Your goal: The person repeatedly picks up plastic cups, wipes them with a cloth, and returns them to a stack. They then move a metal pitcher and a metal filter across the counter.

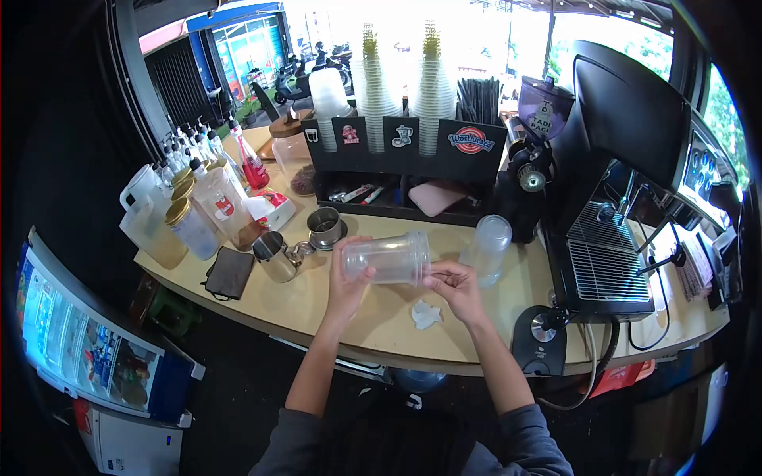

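Note:
A clear plastic container [389,258] lies on its side in the air above the counter, its ringed rim facing right. My left hand [349,270] is wrapped round the base end. At the rim end, the fingers of my right hand [454,284] are closed on the edge. Below the container a crumpled white tissue [426,315] rests on the counter [381,333]. To the right of my right hand stands another clear plastic vessel [490,242] with a rounded top. A steel pitcher [274,255] and a small metal cup [325,228] are left of my left hand.
An espresso machine [607,258] and a grinder [540,143] occupy the right side. Behind is a black organizer [405,147] with stacked plastic cups [377,91]. Bottles and a jug [151,218] crowd the left, near a dark folded cloth [230,272]. A tamping stand [542,337] sits at the front edge.

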Action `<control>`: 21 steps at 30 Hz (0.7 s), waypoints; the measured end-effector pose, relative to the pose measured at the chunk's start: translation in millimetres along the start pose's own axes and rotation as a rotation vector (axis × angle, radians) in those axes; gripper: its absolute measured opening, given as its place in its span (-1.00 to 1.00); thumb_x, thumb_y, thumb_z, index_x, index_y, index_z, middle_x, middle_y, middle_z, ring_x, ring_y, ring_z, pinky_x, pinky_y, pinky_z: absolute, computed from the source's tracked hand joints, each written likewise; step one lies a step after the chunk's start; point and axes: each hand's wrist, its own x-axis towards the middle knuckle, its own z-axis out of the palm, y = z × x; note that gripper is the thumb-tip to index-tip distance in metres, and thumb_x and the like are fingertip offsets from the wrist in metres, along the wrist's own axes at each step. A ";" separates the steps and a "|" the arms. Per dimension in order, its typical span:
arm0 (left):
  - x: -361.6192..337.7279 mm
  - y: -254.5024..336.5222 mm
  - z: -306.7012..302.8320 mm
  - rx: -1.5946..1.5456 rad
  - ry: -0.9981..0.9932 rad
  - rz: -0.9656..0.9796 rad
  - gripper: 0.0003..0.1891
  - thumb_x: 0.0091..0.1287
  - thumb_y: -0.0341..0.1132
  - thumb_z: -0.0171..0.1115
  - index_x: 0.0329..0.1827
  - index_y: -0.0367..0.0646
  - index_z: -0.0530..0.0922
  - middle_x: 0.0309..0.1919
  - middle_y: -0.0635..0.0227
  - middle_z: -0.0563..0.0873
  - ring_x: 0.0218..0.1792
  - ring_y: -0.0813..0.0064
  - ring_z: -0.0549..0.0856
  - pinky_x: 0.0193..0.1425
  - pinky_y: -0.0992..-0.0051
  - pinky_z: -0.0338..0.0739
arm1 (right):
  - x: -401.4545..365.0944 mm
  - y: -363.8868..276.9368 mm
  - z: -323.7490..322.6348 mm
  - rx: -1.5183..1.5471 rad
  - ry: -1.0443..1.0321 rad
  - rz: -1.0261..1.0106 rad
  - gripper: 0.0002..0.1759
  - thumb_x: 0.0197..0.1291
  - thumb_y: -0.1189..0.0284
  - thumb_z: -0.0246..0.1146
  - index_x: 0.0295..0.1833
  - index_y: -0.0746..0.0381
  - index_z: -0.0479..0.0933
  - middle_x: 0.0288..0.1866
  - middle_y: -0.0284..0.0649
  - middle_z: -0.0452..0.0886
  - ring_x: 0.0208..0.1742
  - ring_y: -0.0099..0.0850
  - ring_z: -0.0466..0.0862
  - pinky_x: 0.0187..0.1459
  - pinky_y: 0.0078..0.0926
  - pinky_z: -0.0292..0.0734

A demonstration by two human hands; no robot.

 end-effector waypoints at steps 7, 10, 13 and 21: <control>3.2 7.8 7.6 0.085 0.051 0.091 -0.39 0.26 -0.14 0.32 0.26 -0.15 0.24 0.15 0.20 0.44 0.17 0.42 0.46 0.21 0.38 0.42 | 2.5 -9.2 8.1 -0.049 -0.038 -0.029 -0.77 0.14 0.64 0.30 -0.05 0.37 0.57 -0.12 -0.20 0.67 -0.07 -0.51 0.65 0.03 -0.56 0.55; 1.8 -4.1 11.5 -0.467 0.199 -0.205 -0.45 0.29 -0.17 0.29 0.23 -0.19 0.27 0.11 0.22 0.49 0.12 0.43 0.52 0.16 0.40 0.46 | 8.8 -4.5 16.5 -0.092 -0.031 -0.019 -0.77 0.13 0.66 0.30 -0.07 0.37 0.57 -0.11 -0.20 0.67 -0.07 -0.51 0.64 0.06 -0.54 0.53; 6.2 -1.5 7.4 -0.631 0.164 -0.318 -0.49 0.29 -0.20 0.29 0.19 -0.25 0.32 0.04 0.27 0.55 0.06 0.43 0.58 0.12 0.41 0.49 | 11.5 3.3 27.8 -0.058 -0.035 -0.065 -0.77 0.11 0.68 0.30 -0.08 0.37 0.57 -0.10 -0.20 0.66 -0.04 -0.52 0.62 0.10 -0.51 0.49; 58.2 33.2 -26.8 -0.145 0.041 0.038 -0.37 0.08 -0.34 0.47 0.18 -0.26 0.33 0.02 0.24 0.57 0.00 0.45 0.60 0.06 0.45 0.51 | 46.2 4.0 66.6 -0.459 0.175 -0.316 -0.47 0.02 0.60 0.40 0.13 0.31 0.40 0.10 -0.19 0.51 0.13 -0.40 0.52 0.21 -0.34 0.37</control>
